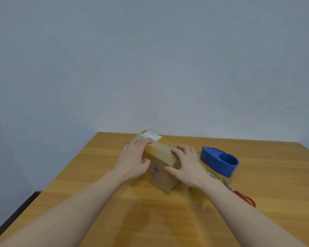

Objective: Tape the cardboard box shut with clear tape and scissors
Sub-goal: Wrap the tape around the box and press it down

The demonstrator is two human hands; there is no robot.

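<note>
Two hands, left hand and right hand, press open-palmed on a cardboard box, gripping nothing; flaps seem shut. Next, probably reach for the blue tape dispenser or scissors.

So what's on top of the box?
Both hands rest on the cardboard box: left hand, right hand. A white label sits at the far end. The top under the hands is hidden.

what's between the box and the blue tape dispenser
In the head view, the right hand lies between them, resting on the box's right side. Past it, only bare table reaches the dispenser.
</note>
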